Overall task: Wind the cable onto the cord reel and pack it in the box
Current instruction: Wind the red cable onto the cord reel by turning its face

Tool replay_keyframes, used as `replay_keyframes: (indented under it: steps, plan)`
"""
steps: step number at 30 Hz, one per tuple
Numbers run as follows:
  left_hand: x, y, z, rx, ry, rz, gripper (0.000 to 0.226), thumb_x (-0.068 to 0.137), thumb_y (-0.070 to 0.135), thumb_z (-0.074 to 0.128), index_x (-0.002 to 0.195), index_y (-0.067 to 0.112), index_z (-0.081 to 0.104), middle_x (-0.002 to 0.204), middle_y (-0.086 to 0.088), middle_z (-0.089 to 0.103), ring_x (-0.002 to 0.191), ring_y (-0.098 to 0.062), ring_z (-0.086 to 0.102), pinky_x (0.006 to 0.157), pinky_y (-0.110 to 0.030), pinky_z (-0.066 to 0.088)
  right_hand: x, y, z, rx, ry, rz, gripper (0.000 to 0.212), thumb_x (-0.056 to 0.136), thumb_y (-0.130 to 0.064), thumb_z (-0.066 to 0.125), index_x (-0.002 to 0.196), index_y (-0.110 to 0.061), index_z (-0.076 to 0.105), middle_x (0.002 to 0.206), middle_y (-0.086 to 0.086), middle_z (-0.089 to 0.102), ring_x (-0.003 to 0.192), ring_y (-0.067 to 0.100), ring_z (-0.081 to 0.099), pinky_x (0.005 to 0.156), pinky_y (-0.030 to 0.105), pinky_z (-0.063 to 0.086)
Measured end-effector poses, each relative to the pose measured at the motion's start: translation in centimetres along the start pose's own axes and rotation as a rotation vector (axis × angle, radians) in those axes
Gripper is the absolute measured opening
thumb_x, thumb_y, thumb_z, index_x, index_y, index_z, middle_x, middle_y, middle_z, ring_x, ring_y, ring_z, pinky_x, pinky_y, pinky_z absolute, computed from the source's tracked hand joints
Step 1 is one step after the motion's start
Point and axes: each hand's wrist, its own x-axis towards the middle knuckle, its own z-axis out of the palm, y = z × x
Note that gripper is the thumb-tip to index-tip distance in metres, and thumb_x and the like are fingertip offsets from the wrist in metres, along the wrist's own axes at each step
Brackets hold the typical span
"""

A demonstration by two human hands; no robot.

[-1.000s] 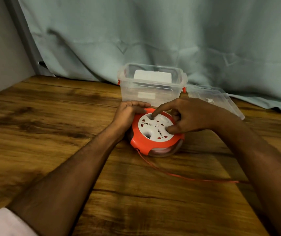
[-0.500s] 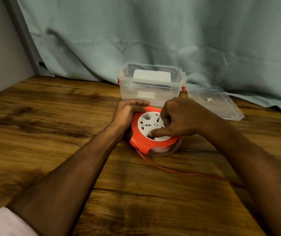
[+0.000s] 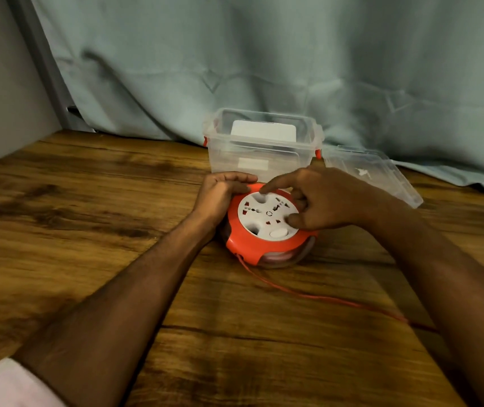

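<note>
An orange cord reel [image 3: 267, 230] is steadied and worked by two hands on a wooden tabletop [image 3: 88, 230].

The reel is lain flat, just in front of the clear box [image 3: 261, 148], whose top is open; the clear lid [image 3: 372, 174] is set beside it to the right. The reel's far left edge is held in the curled grip of the left hand [image 3: 220, 193]. The white socket face is touched by the right hand [image 3: 320, 198], index finger and thumb pressed onto it. An unwound length of red cable [image 3: 308, 293] is trailed from the reel's near side rightward under the right forearm.
</note>
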Motion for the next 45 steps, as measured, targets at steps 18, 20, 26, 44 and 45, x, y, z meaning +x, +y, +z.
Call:
replay_keyframes:
  steps: [18, 20, 26, 44, 45]
  plan:
    - [-0.5, 0.3, 0.1, -0.042, 0.018, 0.038, 0.029, 0.081, -0.009, 0.057, 0.104, -0.002, 0.074, 0.095, -0.020, 0.074, 0.083, -0.028, 0.069, 0.069, -0.030, 0.058, 0.0, 1.1, 0.8, -0.147, 0.043, 0.071, 0.066, 0.063, -0.083, 0.064, 0.111, -0.038, 0.071, 0.100, -0.018, 0.064, 0.090, 0.007, 0.059, 0.068, 0.027, 0.038]
    - [-0.3, 0.1, 0.2, -0.050, 0.019, 0.046, 0.028, 0.082, -0.009, 0.057, 0.104, -0.003, 0.074, 0.095, -0.020, 0.073, 0.083, -0.029, 0.069, 0.074, -0.032, 0.058, 0.2, 0.9, 1.1, -0.145, 0.045, 0.078, 0.068, 0.060, -0.089, 0.059, 0.095, -0.033, 0.072, 0.086, -0.023, 0.061, 0.082, 0.004, 0.059, 0.068, 0.029, 0.042]
    - [-0.3, -0.2, 0.3, -0.052, 0.000, 0.064, 0.027, 0.083, -0.008, 0.057, 0.104, -0.003, 0.074, 0.096, -0.021, 0.073, 0.086, -0.030, 0.069, 0.086, -0.041, 0.056, 0.2, -0.2, 2.0, -0.173, 0.139, 0.083, 0.067, 0.063, -0.094, 0.046, 0.054, -0.028, 0.048, 0.059, -0.012, 0.053, 0.057, 0.004, 0.048, 0.059, 0.029, 0.039]
    - [-0.2, 0.0, 0.0, -0.062, -0.025, 0.054, 0.028, 0.083, -0.008, 0.055, 0.104, -0.002, 0.073, 0.095, -0.023, 0.073, 0.081, -0.029, 0.070, 0.076, -0.035, 0.058, -0.1, 1.5, 0.1, 0.047, -0.041, -0.011, 0.053, 0.085, -0.028, 0.074, 0.133, -0.041, 0.059, 0.063, -0.034, 0.058, 0.069, -0.019, 0.052, 0.057, 0.025, 0.040]
    - [-0.2, 0.0, 0.0, -0.060, -0.031, 0.053, 0.028, 0.084, -0.008, 0.055, 0.105, -0.002, 0.073, 0.095, -0.023, 0.073, 0.082, -0.029, 0.069, 0.077, -0.035, 0.058, -0.2, 1.5, 0.2, 0.038, -0.046, -0.014, 0.055, 0.085, -0.028, 0.074, 0.136, -0.042, 0.058, 0.063, -0.038, 0.056, 0.069, -0.020, 0.051, 0.056, 0.023, 0.036]
